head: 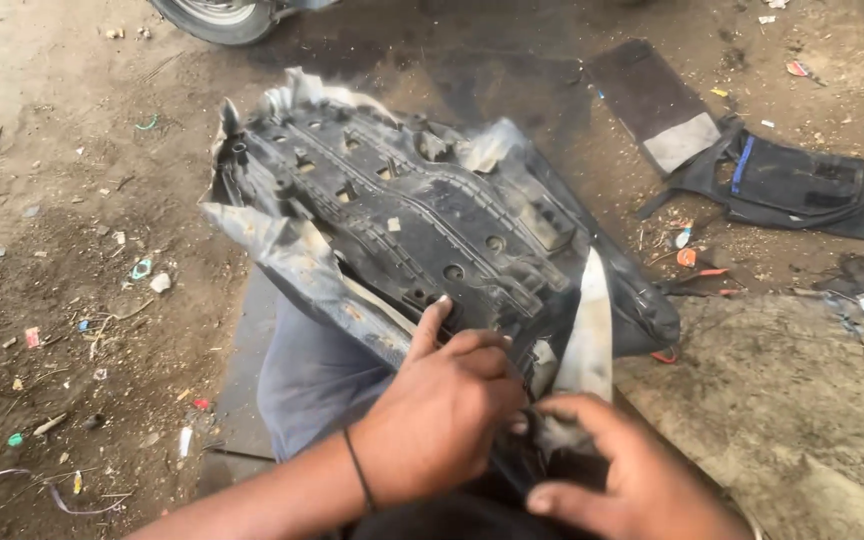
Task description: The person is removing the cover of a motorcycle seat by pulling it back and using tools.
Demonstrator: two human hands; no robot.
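**An open-air roadside repair yard for two-wheelers**

The ground is bare packed dirt, stained dark with oil near the top edge and strewn with small scraps of plastic, wire and paper; part of a vehicle tyre shows at the top edge; an upturned black plastic seat base with torn grey covering lies in the middle; a flat dark mat and a black bag with a blue strap lie at the upper right.

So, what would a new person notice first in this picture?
First, the black seat base, turned underside up on the person's lap, with its torn grey cover hanging off the edges. Both hands grip its near end: left hand, right hand. A tyre shows at the top.
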